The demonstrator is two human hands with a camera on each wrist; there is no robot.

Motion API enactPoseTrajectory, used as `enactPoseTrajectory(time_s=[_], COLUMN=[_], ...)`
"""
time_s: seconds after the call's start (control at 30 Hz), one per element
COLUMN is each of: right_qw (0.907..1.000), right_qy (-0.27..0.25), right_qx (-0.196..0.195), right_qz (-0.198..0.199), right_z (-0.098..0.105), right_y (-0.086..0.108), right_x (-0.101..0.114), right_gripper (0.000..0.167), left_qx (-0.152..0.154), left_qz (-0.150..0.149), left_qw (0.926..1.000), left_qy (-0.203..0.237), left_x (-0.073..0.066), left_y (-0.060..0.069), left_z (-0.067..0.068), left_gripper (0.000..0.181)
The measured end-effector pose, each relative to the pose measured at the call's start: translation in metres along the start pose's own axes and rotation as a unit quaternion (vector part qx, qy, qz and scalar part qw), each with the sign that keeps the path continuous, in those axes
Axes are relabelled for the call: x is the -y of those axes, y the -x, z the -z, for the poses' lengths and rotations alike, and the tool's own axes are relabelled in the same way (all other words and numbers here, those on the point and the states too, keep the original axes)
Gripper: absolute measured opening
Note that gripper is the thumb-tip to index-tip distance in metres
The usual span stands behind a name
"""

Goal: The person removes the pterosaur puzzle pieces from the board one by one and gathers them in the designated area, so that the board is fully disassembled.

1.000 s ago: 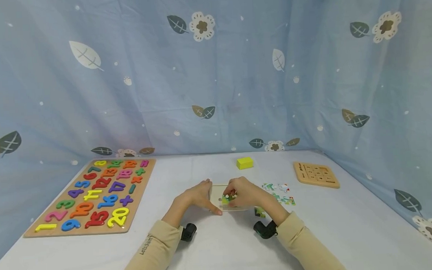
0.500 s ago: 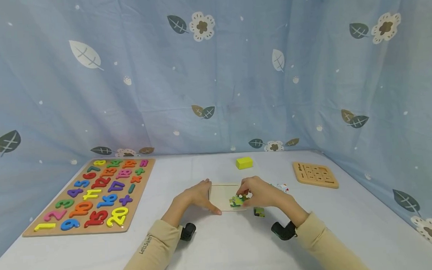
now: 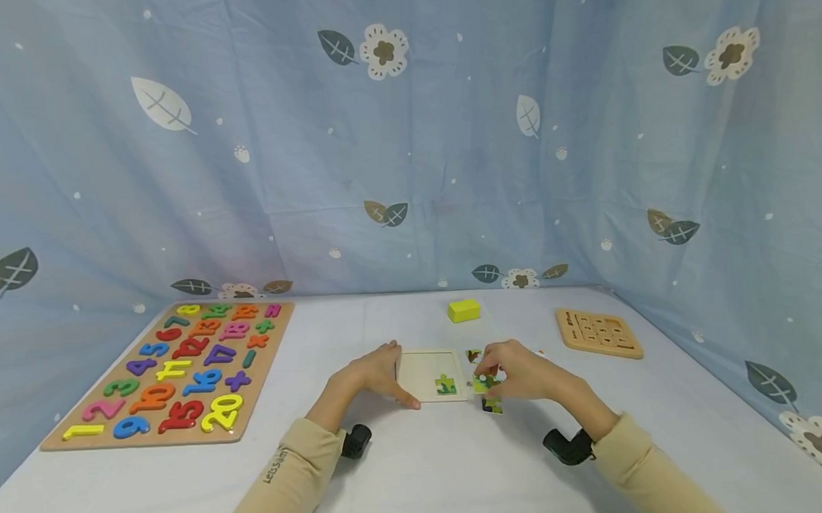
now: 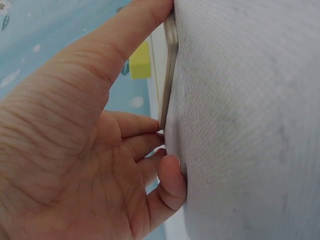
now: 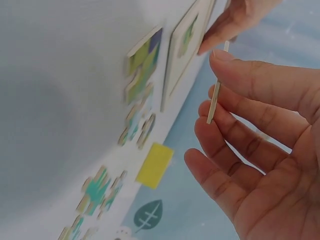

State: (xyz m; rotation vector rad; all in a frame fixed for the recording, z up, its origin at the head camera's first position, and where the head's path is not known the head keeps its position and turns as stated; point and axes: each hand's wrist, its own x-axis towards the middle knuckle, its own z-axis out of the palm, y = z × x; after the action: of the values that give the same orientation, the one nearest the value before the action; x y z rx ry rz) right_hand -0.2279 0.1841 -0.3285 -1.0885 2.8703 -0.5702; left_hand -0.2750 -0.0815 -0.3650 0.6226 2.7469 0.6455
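Observation:
My left hand holds the left side of a pale wooden puzzle tray. In the left wrist view its thumb is at one corner of the tray's edge and its fingertips touch the other end. One green jigsaw piece lies in the tray's front right corner. Just right of the tray, my right hand pinches another green jigsaw piece between thumb and fingers. The right wrist view shows the held piece edge-on, lifted off the table. A darker jigsaw piece lies below that hand.
More loose pieces lie on the white table, mostly hidden by my right hand in the head view. A yellow block stands behind the tray. A number board is at left, a small wooden number board at right.
My right hand has moved right from over the tray, carrying a jigsaw piece out past its right edge. The green piece in the tray's corner is now uncovered. My left hand stays put.

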Motion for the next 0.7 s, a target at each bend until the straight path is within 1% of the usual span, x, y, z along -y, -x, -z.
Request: enactPoseTrajectory(time_s=[0.1, 0.33, 0.63, 0.7], right_qw=[1.0000, 0.9994, 0.9990, 0.9986], right_qy=[0.003, -0.002, 0.007, 0.007], right_qx=[-0.001, -0.001, -0.004, -0.005], right_qz=[-0.004, -0.034, -0.044, -0.052], right_z=[0.000, 0.001, 0.003, 0.004], right_y=[0.005, 0.016, 0.031, 0.035], right_x=[-0.003, -0.009, -0.014, -0.015], right_gripper=[0.025, 0.029, 0.029, 0.030], left_qx=[0.000, -0.002, 0.000, 0.001], left_qz=[0.001, 0.002, 0.004, 0.004], left_qw=[1.0000, 1.0000, 1.0000, 1.0000], left_qy=[-0.003, 0.000, -0.004, -0.003], left_x=[0.000, 0.001, 0.000, 0.000], left_y=[0.001, 0.001, 0.001, 0.002], left_z=[0.001, 0.001, 0.001, 0.001], left_gripper=[0.111, 0.109, 0.109, 0.110])
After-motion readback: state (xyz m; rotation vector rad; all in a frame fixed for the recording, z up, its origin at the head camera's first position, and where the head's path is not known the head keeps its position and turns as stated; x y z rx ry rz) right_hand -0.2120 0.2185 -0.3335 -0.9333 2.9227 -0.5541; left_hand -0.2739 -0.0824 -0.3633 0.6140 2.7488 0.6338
